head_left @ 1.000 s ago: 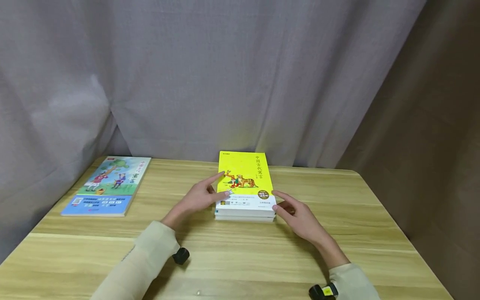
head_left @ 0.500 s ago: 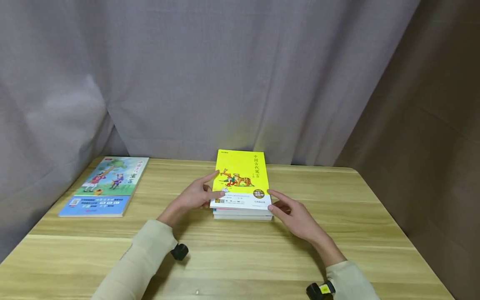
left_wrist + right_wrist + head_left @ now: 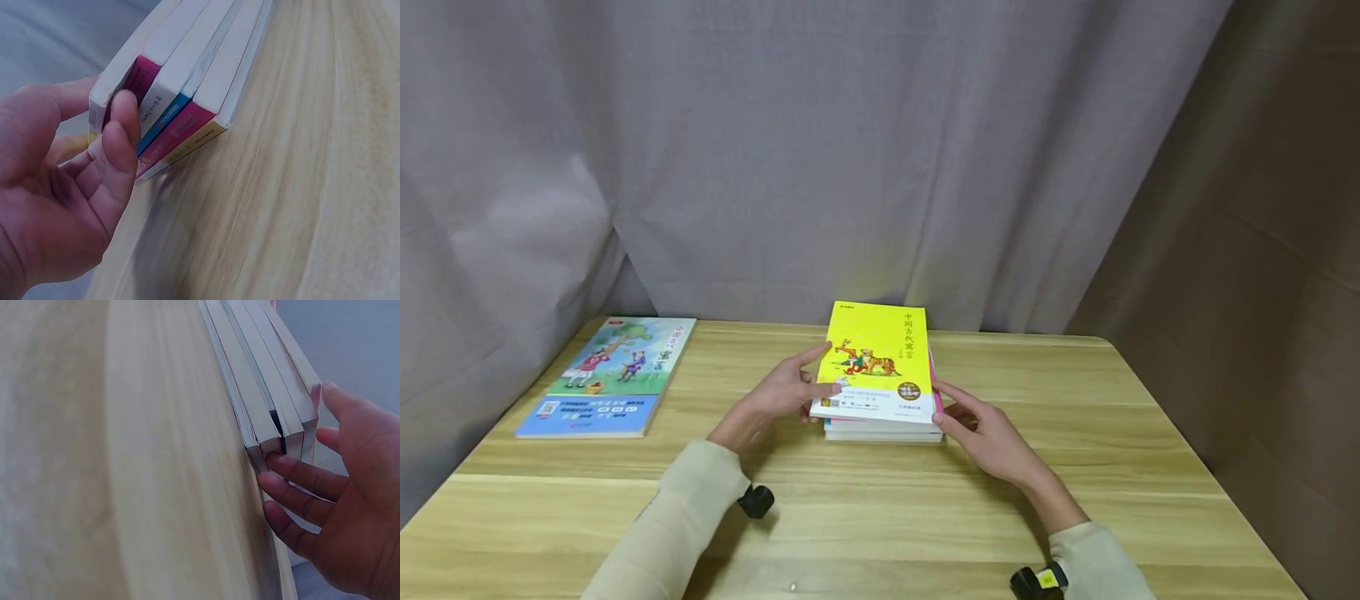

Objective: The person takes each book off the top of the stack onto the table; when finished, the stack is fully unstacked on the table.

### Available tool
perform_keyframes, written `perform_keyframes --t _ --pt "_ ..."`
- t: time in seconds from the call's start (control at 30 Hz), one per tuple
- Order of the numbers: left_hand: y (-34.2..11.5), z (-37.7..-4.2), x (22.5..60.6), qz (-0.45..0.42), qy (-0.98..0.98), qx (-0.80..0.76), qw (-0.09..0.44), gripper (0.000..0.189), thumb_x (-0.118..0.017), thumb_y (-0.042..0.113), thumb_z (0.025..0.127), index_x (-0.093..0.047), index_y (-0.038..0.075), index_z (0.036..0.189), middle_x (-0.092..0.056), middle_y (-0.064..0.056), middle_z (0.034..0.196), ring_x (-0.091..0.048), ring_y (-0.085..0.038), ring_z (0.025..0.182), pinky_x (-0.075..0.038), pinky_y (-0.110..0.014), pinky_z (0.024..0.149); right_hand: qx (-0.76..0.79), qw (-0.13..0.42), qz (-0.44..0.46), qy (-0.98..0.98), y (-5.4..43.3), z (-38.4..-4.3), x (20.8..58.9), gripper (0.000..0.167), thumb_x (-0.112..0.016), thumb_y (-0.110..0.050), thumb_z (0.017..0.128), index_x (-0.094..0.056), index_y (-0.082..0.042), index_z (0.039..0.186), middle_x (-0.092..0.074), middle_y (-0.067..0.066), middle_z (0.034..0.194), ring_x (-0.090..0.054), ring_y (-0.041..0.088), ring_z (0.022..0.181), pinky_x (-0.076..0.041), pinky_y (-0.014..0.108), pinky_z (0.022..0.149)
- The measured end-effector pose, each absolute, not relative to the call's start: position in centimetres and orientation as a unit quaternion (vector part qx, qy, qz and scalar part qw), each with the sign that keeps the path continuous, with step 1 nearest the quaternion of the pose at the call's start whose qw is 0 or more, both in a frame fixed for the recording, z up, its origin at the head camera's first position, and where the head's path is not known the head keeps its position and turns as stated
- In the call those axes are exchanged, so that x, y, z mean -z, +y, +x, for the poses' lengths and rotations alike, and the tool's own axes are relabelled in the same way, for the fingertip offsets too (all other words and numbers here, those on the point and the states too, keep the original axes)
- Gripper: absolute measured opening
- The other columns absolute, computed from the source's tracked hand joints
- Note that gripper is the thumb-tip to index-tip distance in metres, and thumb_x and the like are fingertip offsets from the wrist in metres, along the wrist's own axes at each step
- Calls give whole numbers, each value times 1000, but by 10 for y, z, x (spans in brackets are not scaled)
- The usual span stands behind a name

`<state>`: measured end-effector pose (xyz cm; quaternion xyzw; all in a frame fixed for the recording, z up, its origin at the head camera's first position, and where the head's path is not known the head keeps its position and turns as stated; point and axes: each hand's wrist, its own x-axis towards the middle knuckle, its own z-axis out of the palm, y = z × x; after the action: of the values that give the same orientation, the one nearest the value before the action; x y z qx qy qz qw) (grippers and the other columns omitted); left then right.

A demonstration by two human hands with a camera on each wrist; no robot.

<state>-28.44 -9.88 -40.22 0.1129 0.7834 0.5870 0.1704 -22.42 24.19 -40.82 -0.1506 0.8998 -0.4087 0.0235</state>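
A yellow book (image 3: 880,329) with a tiger picture and a white lower band tops a stack of books (image 3: 883,432) at the table's far middle. It is shifted left of those below, baring a pink edge on its right. My left hand (image 3: 782,388) pinches its left side, thumb on the cover and fingertips beneath, over the spines of the lower books (image 3: 200,112). My right hand (image 3: 992,433) is at the stack's right side. In the right wrist view, the fingers (image 3: 300,494) touch the page edges, and the thumb is near the top book's corner.
Flat at the table's left lies another book (image 3: 606,375) with a blue lower band and a picture of children. Behind the wooden table (image 3: 880,525) hangs a grey curtain (image 3: 790,167). A darker drape (image 3: 1247,292) hangs on the right.
The yellow book has slid left across the stack in my left hand, so a pink cover now shows at its right. My right hand has stayed beside the stack.
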Motion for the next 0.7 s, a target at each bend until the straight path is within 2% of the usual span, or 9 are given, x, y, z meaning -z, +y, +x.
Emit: perform_keyframes --t 0.27,0.5,0.7 --pt "-109 -286 406 100 752 -625 183 94 -74 12 100 -13 20 172 -75 -12 85 -64 -16 52 -54 -25 50 385 13 -148 911 240 -224 410 57 -66 -39 105 -53 -21 157 -73 9 124 -66 18 103 -56 37 92" --pt "-113 -284 407 99 731 -644 203 97 -72 10 101 -8 21 172 -79 -14 97 -67 -17 55 -54 -24 51 382 18 -140 913 240 -224 411 57 -66 -40 105 -52 -23 158 -72 8 126 -66 18 105 -56 37 93" --pt "-115 -283 406 103 717 -652 222 98 -69 7 102 -2 24 172 -79 -17 101 -70 -19 61 -57 -25 55 382 21 -136 914 240 -224 412 58 -67 -42 104 -52 -25 158 -72 8 126 -65 19 105 -55 38 93"
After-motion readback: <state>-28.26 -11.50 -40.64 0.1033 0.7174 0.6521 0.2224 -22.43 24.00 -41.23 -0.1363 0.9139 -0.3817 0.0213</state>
